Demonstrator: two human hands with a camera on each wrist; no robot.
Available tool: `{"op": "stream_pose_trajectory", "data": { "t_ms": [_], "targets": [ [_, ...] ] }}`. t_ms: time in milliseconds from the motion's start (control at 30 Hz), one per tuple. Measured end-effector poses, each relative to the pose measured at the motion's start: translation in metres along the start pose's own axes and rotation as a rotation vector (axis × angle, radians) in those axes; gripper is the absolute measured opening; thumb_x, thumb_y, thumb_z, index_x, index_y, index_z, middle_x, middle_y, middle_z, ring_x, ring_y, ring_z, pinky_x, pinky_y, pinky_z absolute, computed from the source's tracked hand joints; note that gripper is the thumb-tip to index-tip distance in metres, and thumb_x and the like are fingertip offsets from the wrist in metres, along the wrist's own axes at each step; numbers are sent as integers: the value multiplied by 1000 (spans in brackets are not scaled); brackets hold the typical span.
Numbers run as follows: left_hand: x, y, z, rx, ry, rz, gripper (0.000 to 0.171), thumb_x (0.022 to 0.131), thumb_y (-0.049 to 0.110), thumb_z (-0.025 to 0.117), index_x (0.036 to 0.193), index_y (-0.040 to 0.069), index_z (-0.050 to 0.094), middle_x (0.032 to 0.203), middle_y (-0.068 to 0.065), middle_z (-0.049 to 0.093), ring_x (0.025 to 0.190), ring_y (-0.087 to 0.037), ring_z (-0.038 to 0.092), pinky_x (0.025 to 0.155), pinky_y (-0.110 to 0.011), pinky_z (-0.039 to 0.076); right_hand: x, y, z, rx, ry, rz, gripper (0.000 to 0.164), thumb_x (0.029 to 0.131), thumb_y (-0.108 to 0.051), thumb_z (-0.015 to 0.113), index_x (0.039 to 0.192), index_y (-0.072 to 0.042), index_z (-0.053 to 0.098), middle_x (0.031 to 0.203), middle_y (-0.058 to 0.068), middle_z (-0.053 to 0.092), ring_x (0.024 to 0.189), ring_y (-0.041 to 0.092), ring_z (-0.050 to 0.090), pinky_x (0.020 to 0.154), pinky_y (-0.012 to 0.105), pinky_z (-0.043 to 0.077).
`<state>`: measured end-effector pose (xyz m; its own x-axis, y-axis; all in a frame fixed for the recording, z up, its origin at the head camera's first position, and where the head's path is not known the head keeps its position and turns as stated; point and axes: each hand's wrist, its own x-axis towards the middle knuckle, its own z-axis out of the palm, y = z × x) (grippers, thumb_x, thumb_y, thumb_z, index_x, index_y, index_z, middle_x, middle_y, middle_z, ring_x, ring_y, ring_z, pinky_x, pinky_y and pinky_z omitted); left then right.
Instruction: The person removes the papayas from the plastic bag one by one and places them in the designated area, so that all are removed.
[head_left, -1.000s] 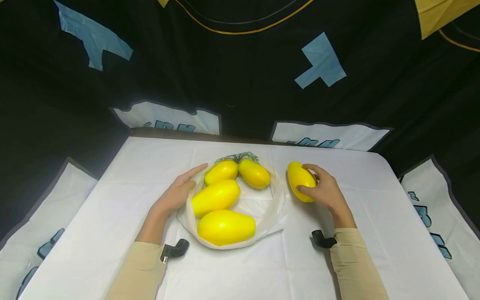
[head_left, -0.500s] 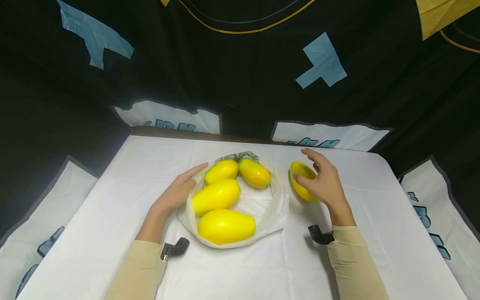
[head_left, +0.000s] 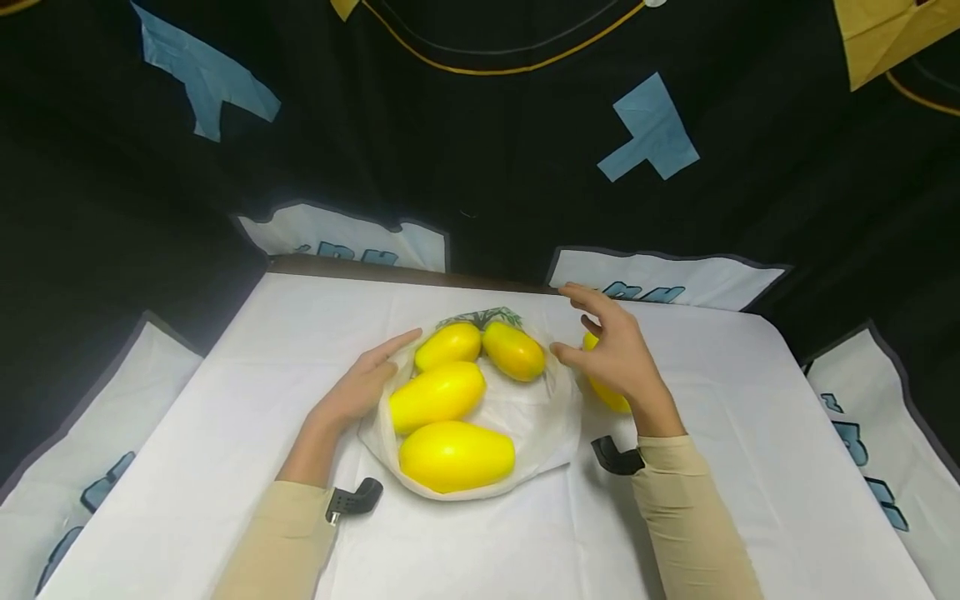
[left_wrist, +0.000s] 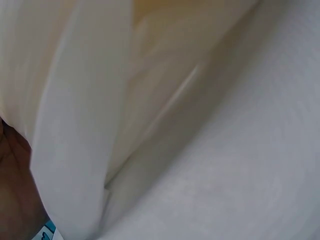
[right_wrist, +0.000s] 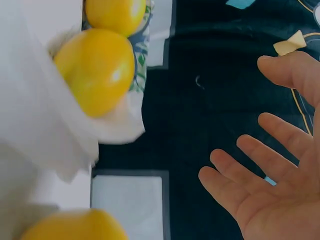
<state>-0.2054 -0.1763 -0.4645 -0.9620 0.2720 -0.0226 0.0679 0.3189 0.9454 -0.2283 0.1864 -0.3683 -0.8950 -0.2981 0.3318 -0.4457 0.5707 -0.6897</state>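
Observation:
Several yellow mangoes [head_left: 438, 396] lie inside a white cloth-like bag [head_left: 517, 421] with a rolled-open mouth and a green leafy print at its far side. My left hand [head_left: 356, 387] rests along the bag's left rim, index finger straight, thumb near the edge; in the left wrist view the bag's side [left_wrist: 80, 125] hides most of its fingers. Another mango [head_left: 611, 398] lies on the table just right of the bag. Above it is my right hand [head_left: 611, 354], holding nothing, its fingers spread and thumb tip close to the bag's right rim.
A white-covered table [head_left: 465, 550] carries everything. Behind it hangs a black curtain [head_left: 480, 167] with blue tape pieces [head_left: 652, 129] and white printed sheets [head_left: 667, 279]. A black wrist camera mount [head_left: 617, 457] juts from the right sleeve; another mount [head_left: 356, 497] is on the left.
My right hand has let go of the mango beside the bag and moved left toward the bag's right rim, fingers opening. My left hand has stayed at the bag.

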Motion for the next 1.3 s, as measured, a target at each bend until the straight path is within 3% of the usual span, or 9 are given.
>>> {"op": "stream_pose_trajectory", "data": {
  "t_ms": [300,533,800,1033,1300],
  "targets": [
    [-1,1,1,-6,-3,-3,50,103,17,35,149,38,38,151,17,37,143,-13,24,116,-49,21,14,-2,33,93,-104,30,67,75,-16,80,137,-22,55,138,-11,50,125,21,47,106,43,41],
    [-2,-1,2,16,2,-15,50,103,18,35,147,41,39,151,18,37,143,-13,24,116,-51,20,18,7,58,37,-194,55,66,73,-21,81,135,-16,58,137,-3,55,123,27,51,104,47,43],
    [-4,4,-1,15,7,-5,48,104,20,35,147,41,39,151,18,36,144,-14,24,117,-50,19,19,11,70,-29,-252,106,67,71,-28,82,133,-17,59,133,1,58,117,23,53,102,45,44],
    [-16,41,-2,12,-21,-39,50,104,11,34,152,24,37,155,5,34,144,-19,23,116,-50,20,15,16,79,-60,-266,101,66,69,-22,81,131,-17,61,133,-2,58,122,21,51,107,43,39],
    [-4,11,-1,-4,-9,-24,50,104,15,34,151,31,36,153,13,34,144,-14,22,117,-48,19,13,18,83,-105,-241,61,62,69,-15,82,128,-16,63,133,1,59,121,23,52,107,43,39]
  ]
}}
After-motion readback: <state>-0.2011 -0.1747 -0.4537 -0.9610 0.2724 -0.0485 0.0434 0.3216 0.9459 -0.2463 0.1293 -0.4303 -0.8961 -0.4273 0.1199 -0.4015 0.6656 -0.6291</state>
